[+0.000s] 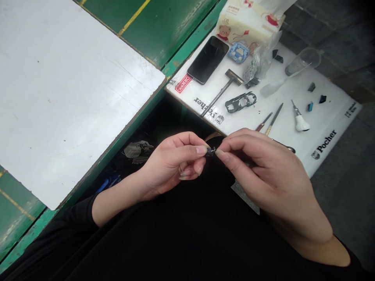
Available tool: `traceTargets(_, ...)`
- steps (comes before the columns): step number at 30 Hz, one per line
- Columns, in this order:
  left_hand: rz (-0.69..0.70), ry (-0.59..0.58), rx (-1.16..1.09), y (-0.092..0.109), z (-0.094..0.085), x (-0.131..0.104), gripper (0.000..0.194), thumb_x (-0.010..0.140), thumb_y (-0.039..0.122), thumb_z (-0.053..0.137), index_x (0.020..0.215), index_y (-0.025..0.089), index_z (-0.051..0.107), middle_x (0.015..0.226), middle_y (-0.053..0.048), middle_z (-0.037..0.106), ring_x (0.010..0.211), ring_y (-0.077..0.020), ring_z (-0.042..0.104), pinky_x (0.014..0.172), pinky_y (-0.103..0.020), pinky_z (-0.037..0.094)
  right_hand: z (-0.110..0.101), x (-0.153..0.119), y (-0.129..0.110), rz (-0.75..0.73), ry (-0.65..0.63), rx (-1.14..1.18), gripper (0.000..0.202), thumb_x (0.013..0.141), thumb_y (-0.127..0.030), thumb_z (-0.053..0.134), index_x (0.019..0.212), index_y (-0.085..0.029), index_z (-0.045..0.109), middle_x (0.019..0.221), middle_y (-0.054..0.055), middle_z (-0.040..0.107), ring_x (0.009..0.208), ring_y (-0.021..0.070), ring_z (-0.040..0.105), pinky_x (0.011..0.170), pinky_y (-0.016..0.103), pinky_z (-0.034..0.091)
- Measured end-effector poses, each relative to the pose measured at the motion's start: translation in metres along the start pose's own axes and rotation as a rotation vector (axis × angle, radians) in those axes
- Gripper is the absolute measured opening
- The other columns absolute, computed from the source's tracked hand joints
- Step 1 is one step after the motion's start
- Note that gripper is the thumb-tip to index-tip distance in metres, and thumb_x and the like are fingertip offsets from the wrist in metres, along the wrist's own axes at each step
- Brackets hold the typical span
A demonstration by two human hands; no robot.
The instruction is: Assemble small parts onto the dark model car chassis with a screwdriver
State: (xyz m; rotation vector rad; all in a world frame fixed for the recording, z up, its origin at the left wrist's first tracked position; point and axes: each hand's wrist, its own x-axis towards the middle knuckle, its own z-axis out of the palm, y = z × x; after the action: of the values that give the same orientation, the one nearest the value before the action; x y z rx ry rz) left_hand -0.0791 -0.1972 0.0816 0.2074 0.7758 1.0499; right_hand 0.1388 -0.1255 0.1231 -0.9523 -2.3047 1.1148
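Head camera: a small dark piece (209,152) is so tiny that it could slip if the pinch gets loose. I think it could fall onto the black clothes (175,234) or into the dark gap (164,121) just past the hands, and be hard to find. Squeezing or twisting too hard might snap it, because it looks thin.

The piece is up in the air between the two hands, right at the fingertips. The left hand (172,160) pinches one end with its thumb and finger, and its other fingers curl under. The right hand (272,179) has its thumb and finger almost together at the other end. I cannot tell if they grip it or just touch it.

Past the right hand is a white worktop (331,113). Two thin tools (274,118) lie just beyond its knuckles, so a bump could push them. Farther out are a grey frame (240,103), a metal T-shaped tool (218,97) and a black phone (208,59). A white-handled screwdriver (301,123) lies to the right.
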Motion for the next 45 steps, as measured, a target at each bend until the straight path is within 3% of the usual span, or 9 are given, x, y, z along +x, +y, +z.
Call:
traceTargets(27,0.01,-0.01,0.017,0.0005,0.0,-0.0034,0.022,0.101,0.026,0.095,0.097,0.014,0.078,0.068,-0.001,0.072,0.052,-0.0057,0.048,0.051,-0.018,0.037,0.001,0.0002,-0.0028,-0.003,0.005,-0.013,0.015,0.115,-0.011,0.071,0.109,-0.024,0.074,0.106,0.002,0.077,0.095,0.0187,0.072,0.082,0.033,0.056)
traceTargets(39,0.161,0.045,0.17,-0.0015,-0.0016,-0.0073,0.026,0.099,0.032,0.099,0.101,0.016,0.078,0.069,-0.004,0.078,0.054,-0.0088,0.055,0.05,-0.019,0.039,0.0007,0.0044,-0.0072,-0.027,-0.021,-0.067,0.016,0.116,-0.011,0.07,0.109,-0.025,0.074,0.107,0.003,0.077,0.094,0.0205,0.073,0.08,0.036,0.057)
traceTargets(45,0.168,0.036,0.178,-0.0019,-0.0041,-0.0072,0.026,0.1,0.032,0.098,0.101,0.016,0.078,0.07,-0.003,0.078,0.053,-0.0084,0.054,0.051,-0.019,0.038,0.0016,0.0028,-0.0069,-0.004,-0.011,-0.07,0.016,0.115,-0.012,0.071,0.108,-0.025,0.075,0.106,0.003,0.077,0.093,0.0205,0.073,0.08,0.036,0.057)
